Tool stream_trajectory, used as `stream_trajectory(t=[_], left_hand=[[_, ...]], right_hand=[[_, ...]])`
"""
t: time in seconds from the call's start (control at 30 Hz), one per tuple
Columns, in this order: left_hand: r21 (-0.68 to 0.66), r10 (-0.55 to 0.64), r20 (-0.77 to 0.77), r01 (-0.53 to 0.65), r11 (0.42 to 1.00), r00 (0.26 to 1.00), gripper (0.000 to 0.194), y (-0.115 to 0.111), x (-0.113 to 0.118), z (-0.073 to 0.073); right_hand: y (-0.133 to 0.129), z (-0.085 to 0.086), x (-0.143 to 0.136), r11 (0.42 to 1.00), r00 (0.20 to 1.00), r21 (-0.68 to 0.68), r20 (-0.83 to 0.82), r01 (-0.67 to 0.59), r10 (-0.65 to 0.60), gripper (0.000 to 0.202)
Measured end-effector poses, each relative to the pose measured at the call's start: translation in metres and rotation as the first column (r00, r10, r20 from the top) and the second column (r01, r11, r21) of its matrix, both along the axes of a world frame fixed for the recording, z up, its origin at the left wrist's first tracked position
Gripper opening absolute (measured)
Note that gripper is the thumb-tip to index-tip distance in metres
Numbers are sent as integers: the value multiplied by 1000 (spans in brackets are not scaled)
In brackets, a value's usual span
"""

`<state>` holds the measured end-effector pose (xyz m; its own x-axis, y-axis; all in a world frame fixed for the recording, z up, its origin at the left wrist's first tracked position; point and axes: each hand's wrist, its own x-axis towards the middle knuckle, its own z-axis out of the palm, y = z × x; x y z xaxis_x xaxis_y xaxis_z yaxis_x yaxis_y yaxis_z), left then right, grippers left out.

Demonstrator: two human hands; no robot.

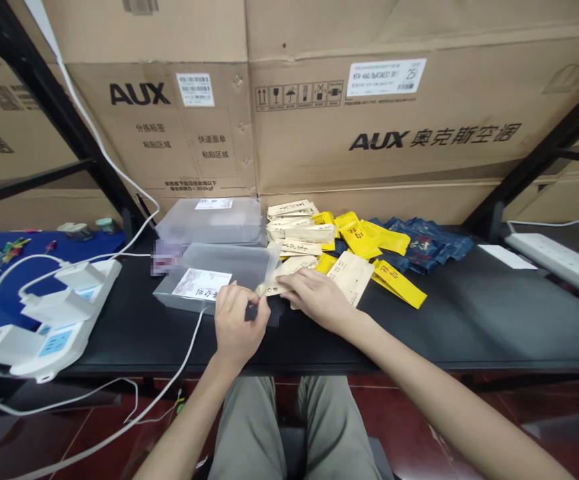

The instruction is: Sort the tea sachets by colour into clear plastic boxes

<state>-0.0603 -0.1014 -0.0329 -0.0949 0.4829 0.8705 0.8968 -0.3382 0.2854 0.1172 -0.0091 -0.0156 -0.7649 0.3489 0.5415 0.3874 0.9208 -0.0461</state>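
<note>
A frosted plastic bag (pixel 239 259) with a white printed label lies at the table's front, its open end facing right. My left hand (pixel 239 323) is closed in a pinch on the near edge of that end. My right hand (pixel 319 300) has its fingers closed over a beige paper packet (pixel 272 288), whose left end is at the bag's mouth. How far it reaches inside I cannot tell. Beneath my right hand lies another beige packet (pixel 352 273). Behind it are several stacked beige packets (pixel 302 233) with dark writing.
Yellow packets (pixel 359 240) and dark blue packets (pixel 437 243) lie to the right. A second frosted bag (pixel 209 223) sits behind the first. Power strips (pixel 64 327) with white cables flank the black table (pixel 449 333). Large cardboard boxes (pixel 309 147) stand at the back, behind black metal posts.
</note>
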Motion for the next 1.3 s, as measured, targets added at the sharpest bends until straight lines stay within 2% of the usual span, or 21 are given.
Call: stream_trajectory(t=[0.13,0.23,0.3,0.33,0.37,0.4,0.47,0.53,0.57,0.67,0.93,1.03,1.13,1.3], left_hand=[[0,-27,15,27,1000,1000,15,0,2,0],[6,-67,5,67,998,998,12,-2,1,-1],[-27,-118,-60,116,993,991,5,-5,-5,-2],[-54,-134,-118,129,990,984,7,-8,-10,-2],[-77,-124,-186,111,991,975,17,-11,-16,-3],[-81,-64,-247,45,996,967,27,-14,-24,-4],[-103,106,-285,-141,985,953,40,-19,-42,-6],[-189,258,-252,-308,932,933,44,-23,-58,-7],[-237,294,-241,-350,906,925,44,-24,-64,-8],[-323,314,-242,-381,866,918,45,-24,-73,-10],[-308,302,-228,-363,880,926,45,-23,-73,-14],[-317,293,-231,-357,879,928,46,-24,-74,-13],[-324,289,-236,-356,877,928,45,-25,-74,-13],[-322,272,-238,-340,884,932,45,-26,-74,-13]], right_hand=[[7,15,-11,979,996,-182,-29,-93,89,21],[10,24,-18,965,995,-255,48,-68,83,16],[12,26,-20,961,992,-274,112,-31,64,23],[13,26,-20,959,989,-284,133,-20,60,29],[14,25,-19,954,988,-299,143,-17,62,35],[14,23,-18,948,988,-319,138,-16,63,39],[16,20,-17,929,994,-370,96,-5,43,40],[18,18,-16,899,999,-438,37,22,-6,34],[18,17,-17,880,999,-474,13,32,-30,31],[19,16,-23,843,998,-539,-55,-2,-33,31],[20,8,-48,803,986,-590,-167,-90,-12,35],[21,8,-52,752,986,-647,-166,-122,17,32],[26,12,-52,668,991,-732,-112,-133,74,24],[38,21,-51,564,967,-806,-37,-179,254,29]])
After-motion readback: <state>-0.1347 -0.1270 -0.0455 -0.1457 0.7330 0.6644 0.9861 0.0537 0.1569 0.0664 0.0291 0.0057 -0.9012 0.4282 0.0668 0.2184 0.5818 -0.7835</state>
